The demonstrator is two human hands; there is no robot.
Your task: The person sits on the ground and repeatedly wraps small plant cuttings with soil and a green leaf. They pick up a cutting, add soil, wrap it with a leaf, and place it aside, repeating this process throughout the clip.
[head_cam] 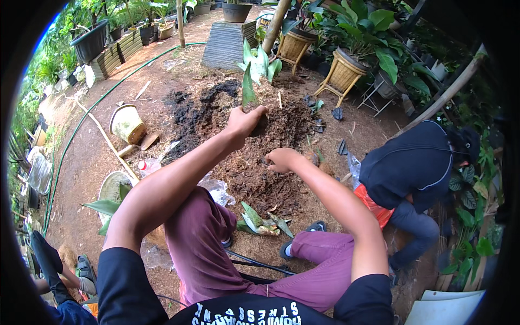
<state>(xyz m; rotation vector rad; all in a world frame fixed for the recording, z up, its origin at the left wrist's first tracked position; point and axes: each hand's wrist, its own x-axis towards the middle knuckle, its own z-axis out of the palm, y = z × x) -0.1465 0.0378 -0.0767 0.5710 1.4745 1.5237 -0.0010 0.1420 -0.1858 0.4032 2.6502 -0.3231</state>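
Note:
My left hand [245, 123] is over the soil heap, gripping a snake plant [248, 89] low down, with its broad green leaf standing upright. Something dark shows under my palm, and whether it is a pot or a root clump is hidden. My right hand [284, 159] hovers at or just over the brown planting mix [280, 126], its fingers curled downward; what may be between them cannot be made out. Black soil [183, 118] lies along the heap's left side. Cut snake plant leaves [258, 221] rest on the ground between my feet.
A tipped cream pot [127, 124] lies left, near a wooden stick [101, 128] and a green hose [87, 115]. A person [406, 162] bends over close on my right. Rattan plant stands [340, 77] and a grey ridged block [227, 44] stand beyond the heap.

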